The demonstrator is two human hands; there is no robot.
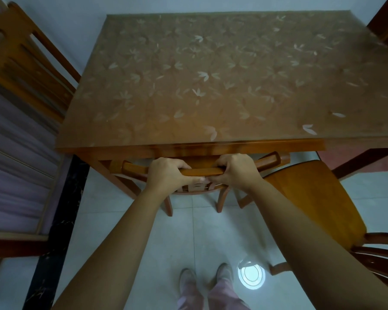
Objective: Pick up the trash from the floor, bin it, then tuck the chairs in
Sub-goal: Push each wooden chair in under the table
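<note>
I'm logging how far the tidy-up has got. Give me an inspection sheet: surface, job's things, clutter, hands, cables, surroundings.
Surface: wooden table with a leaf-patterned cover.
Job's things: near chair sits with its seat under the table, top rail at the edge; right chair stands out from the table, seat exposed; no trash seen.
Clutter: nothing seen.
Hands: left hand and right hand both grip the near chair's top rail.
Cables: nothing seen.
Surroundings: pale tiled floor with a round light reflection; cushioned chair at the left.
</note>
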